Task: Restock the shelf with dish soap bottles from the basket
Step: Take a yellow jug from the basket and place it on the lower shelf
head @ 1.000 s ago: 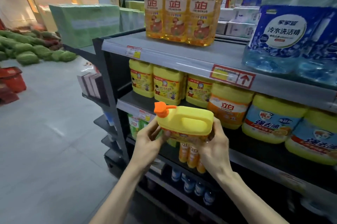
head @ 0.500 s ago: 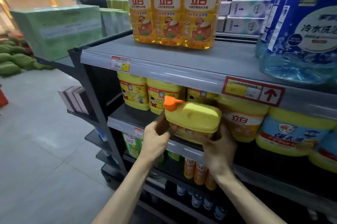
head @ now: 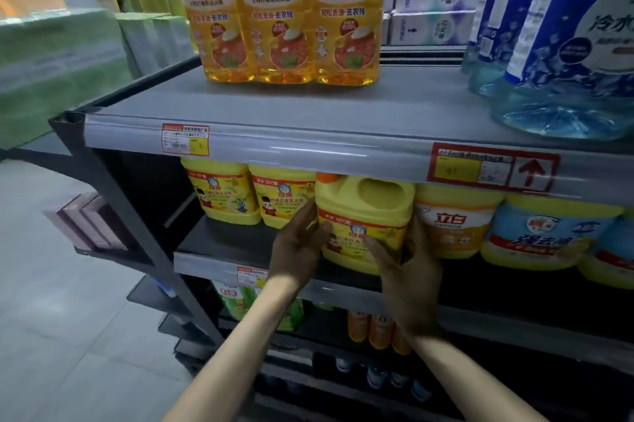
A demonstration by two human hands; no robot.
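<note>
On the middle shelf (head: 206,262), right at its front edge, stands the soap jug (head: 363,215). It is straight up, with its picture label facing out. It sits in the gap between another yellow jug (head: 281,198) on its left and an orange-label jug (head: 453,219) on its right, close to both. I cannot tell if all its weight is down on the shelf yet.

Both hands clamp it low on the body. The left hand (head: 298,250) wraps the left corner, thumb on the front. The right hand (head: 411,270) wraps the right side, thumb on the label.

The jug looks full, so it is likely heavy. Its plastic walls look stiff, but they may give a little if squeezed hard. The label looks smooth and may be slippery, so two hands low down seems a safe hold for pushing. The handle (head: 377,190) built into the top is the best place to lift with one hand. But the top shelf (head: 308,150) hangs just above it, and the orange cap (head: 327,177) nearly meets that edge. So sliding the jug back flat looks wiser than lifting.
</note>
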